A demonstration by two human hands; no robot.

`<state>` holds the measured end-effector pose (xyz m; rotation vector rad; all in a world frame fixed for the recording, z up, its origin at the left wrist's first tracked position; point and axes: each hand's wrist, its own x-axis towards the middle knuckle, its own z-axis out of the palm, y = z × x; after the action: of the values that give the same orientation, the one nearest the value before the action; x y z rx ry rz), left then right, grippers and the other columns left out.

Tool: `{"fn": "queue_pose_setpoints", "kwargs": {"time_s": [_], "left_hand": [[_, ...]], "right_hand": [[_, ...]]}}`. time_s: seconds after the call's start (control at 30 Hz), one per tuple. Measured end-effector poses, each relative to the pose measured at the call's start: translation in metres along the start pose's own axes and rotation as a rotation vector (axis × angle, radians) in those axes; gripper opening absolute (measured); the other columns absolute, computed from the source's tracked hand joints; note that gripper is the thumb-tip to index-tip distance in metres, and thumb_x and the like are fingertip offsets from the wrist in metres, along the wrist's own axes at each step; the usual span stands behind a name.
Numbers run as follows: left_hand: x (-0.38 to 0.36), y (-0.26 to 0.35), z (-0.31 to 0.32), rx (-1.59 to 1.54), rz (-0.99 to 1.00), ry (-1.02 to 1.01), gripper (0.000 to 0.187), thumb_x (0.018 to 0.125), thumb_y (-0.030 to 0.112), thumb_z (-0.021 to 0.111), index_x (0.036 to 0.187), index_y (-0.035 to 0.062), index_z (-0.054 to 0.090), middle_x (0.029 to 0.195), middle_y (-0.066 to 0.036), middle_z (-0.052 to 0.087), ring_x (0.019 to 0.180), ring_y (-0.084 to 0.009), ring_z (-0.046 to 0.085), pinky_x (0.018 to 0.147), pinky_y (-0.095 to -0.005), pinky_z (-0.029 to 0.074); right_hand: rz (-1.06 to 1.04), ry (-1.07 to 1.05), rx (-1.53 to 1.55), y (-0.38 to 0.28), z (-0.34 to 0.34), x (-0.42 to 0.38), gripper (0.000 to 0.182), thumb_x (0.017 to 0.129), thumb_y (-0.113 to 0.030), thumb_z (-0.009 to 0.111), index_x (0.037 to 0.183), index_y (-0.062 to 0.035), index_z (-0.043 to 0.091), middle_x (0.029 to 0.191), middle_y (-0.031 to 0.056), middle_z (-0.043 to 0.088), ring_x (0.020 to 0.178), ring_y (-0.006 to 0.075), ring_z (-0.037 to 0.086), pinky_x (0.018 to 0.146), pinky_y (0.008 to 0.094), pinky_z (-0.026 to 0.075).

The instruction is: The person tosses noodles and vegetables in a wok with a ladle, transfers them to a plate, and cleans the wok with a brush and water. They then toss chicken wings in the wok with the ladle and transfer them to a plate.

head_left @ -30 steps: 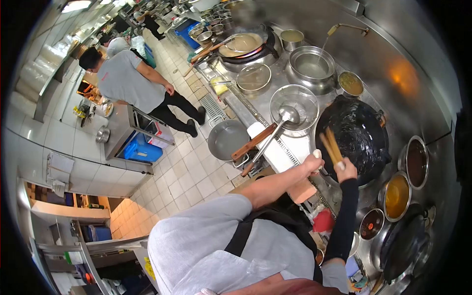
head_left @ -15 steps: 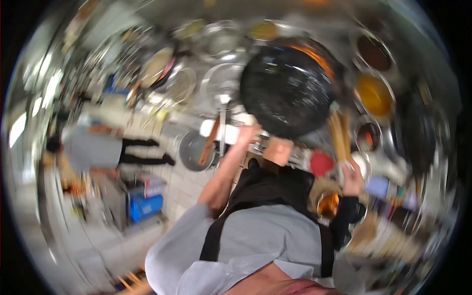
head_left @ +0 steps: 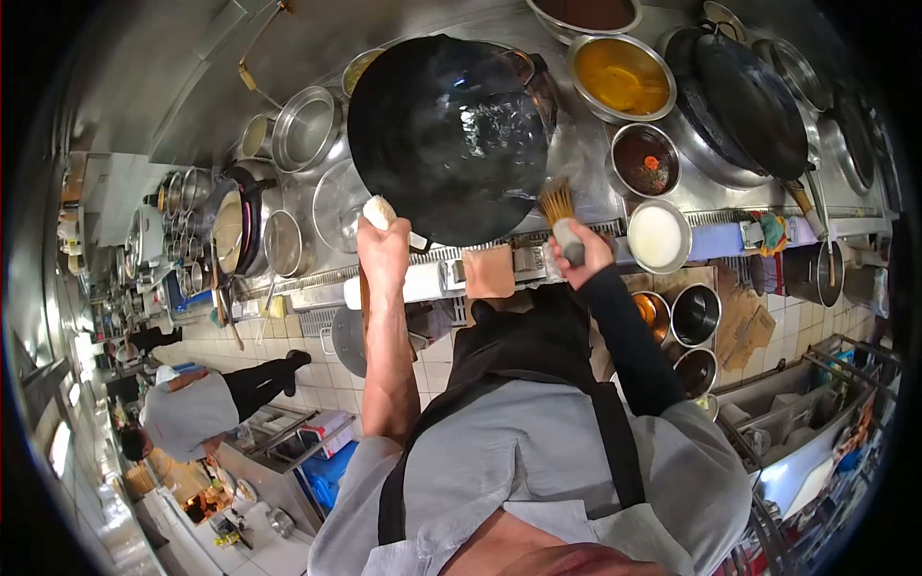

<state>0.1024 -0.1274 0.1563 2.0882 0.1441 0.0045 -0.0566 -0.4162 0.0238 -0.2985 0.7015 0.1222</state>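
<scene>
A large black wok [head_left: 447,144] with a wet, shiny inside fills the upper middle of the view. At its near left rim, my left hand [head_left: 384,252] is closed around a folded white cloth [head_left: 379,211]. Whether the fingers also grip the wok's handle through the cloth is hidden. My right hand [head_left: 586,252] holds a bamboo wok brush [head_left: 556,202] by its bound end, with the bristles pointing up beside the wok's near right edge. Below the wok, a pinkish-brown folded cloth [head_left: 489,272] hangs over the stove's front edge.
Right of the wok stand a bowl of yellow liquid [head_left: 622,79], a bowl of dark sauce [head_left: 645,161] and a bowl of white contents [head_left: 659,236]. Another black wok [head_left: 749,106] lies farther right. Strainers [head_left: 305,130] are at left. A co-worker [head_left: 192,398] stands beyond the left side.
The view has swung and sharpened. My left hand is now up at the wok's rim, and the brush in my right hand has come closer to the wok, bristles still upward.
</scene>
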Motion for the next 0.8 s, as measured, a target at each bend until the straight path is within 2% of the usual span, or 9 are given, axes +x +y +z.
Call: {"fn": "queue_pose_setpoints", "kwargs": {"time_s": [0.1, 0.2, 0.37, 0.53, 0.6, 0.67, 0.7, 0.73, 0.8], "left_hand": [[-0.012, 0.035, 0.005, 0.146, 0.12, 0.038, 0.032, 0.079, 0.011, 0.066, 0.101, -0.0108, 0.056, 0.082, -0.024, 0.067, 0.077, -0.0339, 0.068, 0.074, -0.0411, 0.053], [-0.032, 0.059, 0.008, 0.206, 0.168, 0.054, 0.031, 0.079, 0.009, 0.066, 0.102, -0.0092, 0.056, 0.082, -0.024, 0.068, 0.08, -0.0364, 0.07, 0.078, -0.0424, 0.054], [-0.067, 0.035, 0.018, 0.194, 0.323, 0.138, 0.046, 0.08, 0.007, 0.068, 0.12, -0.01, 0.054, 0.095, -0.028, 0.069, 0.085, -0.0413, 0.07, 0.082, -0.0449, 0.054], [-0.087, 0.022, 0.015, 0.069, 0.149, 0.131, 0.045, 0.082, 0.004, 0.067, 0.123, -0.0094, 0.053, 0.098, -0.024, 0.068, 0.09, -0.0316, 0.07, 0.086, -0.0397, 0.054], [-0.072, 0.001, 0.012, -0.026, 0.135, 0.14, 0.038, 0.081, 0.004, 0.067, 0.116, -0.0055, 0.055, 0.091, -0.013, 0.064, 0.077, -0.0203, 0.063, 0.069, -0.0325, 0.052], [-0.051, -0.027, 0.004, -0.203, -0.034, 0.049, 0.034, 0.08, 0.002, 0.066, 0.111, -0.0036, 0.054, 0.085, -0.008, 0.062, 0.068, -0.018, 0.06, 0.063, -0.0334, 0.051], [-0.046, -0.022, 0.003, -0.293, -0.202, 0.048, 0.026, 0.078, 0.002, 0.065, 0.102, 0.0011, 0.054, 0.083, -0.004, 0.059, 0.063, -0.0119, 0.056, 0.049, -0.0302, 0.045], [-0.031, -0.046, -0.001, -0.328, -0.244, 0.001, 0.024, 0.078, 0.004, 0.065, 0.1, 0.0031, 0.056, 0.082, -0.004, 0.061, 0.057, -0.0113, 0.055, 0.04, -0.0267, 0.04], [-0.008, -0.084, -0.004, -0.35, -0.385, -0.084, 0.025, 0.078, 0.007, 0.066, 0.101, 0.0046, 0.057, 0.082, -0.006, 0.063, 0.055, -0.0134, 0.057, 0.039, -0.0249, 0.041]], "right_hand": [[-0.007, 0.025, 0.148, 0.003, 0.032, 0.03, 0.02, 0.104, -0.027, 0.056, 0.112, -0.0098, 0.049, 0.093, 0.0139, 0.058, 0.075, 0.0261, 0.061, 0.052, 0.0333, 0.046], [-0.013, 0.078, 0.239, 0.011, 0.064, 0.049, 0.017, 0.105, -0.024, 0.054, 0.108, -0.0092, 0.047, 0.093, 0.0128, 0.055, 0.078, 0.0279, 0.06, 0.056, 0.0336, 0.047], [-0.046, 0.094, 0.289, 0.027, 0.084, 0.055, 0.016, 0.106, -0.023, 0.052, 0.107, -0.0081, 0.045, 0.095, 0.0133, 0.053, 0.081, 0.0288, 0.06, 0.058, 0.0343, 0.048], [-0.021, -0.017, 0.349, 0.023, 0.059, 0.042, 0.018, 0.106, -0.023, 0.053, 0.108, -0.0068, 0.046, 0.096, 0.0142, 0.052, 0.081, 0.0285, 0.059, 0.057, 0.033, 0.046], [-0.081, -0.076, 0.316, 0.021, 0.029, 0.032, 0.02, 0.105, -0.023, 0.055, 0.109, -0.0054, 0.048, 0.094, 0.0142, 0.053, 0.081, 0.0261, 0.058, 0.054, 0.0301, 0.043], [0.003, -0.127, 0.279, 0.004, -0.005, 0.012, 0.022, 0.104, -0.027, 0.056, 0.11, -0.0066, 0.052, 0.089, 0.0117, 0.056, 0.074, 0.0212, 0.057, 0.048, 0.0285, 0.039], [0.019, -0.125, 0.233, -0.007, -0.012, -0.008, 0.025, 0.103, -0.03, 0.057, 0.113, -0.0069, 0.053, 0.09, 0.011, 0.057, 0.072, 0.0195, 0.057, 0.047, 0.0272, 0.038], [0.036, -0.125, 0.185, -0.019, -0.015, -0.031, 0.029, 0.103, -0.032, 0.058, 0.117, -0.0072, 0.053, 0.091, 0.0103, 0.058, 0.071, 0.0178, 0.057, 0.046, 0.0259, 0.038], [-0.063, -0.122, -0.044, -0.032, -0.036, -0.056, 0.036, 0.102, -0.035, 0.057, 0.125, -0.0074, 0.052, 0.094, 0.0105, 0.06, 0.066, 0.0164, 0.057, 0.044, 0.0259, 0.039]]}}
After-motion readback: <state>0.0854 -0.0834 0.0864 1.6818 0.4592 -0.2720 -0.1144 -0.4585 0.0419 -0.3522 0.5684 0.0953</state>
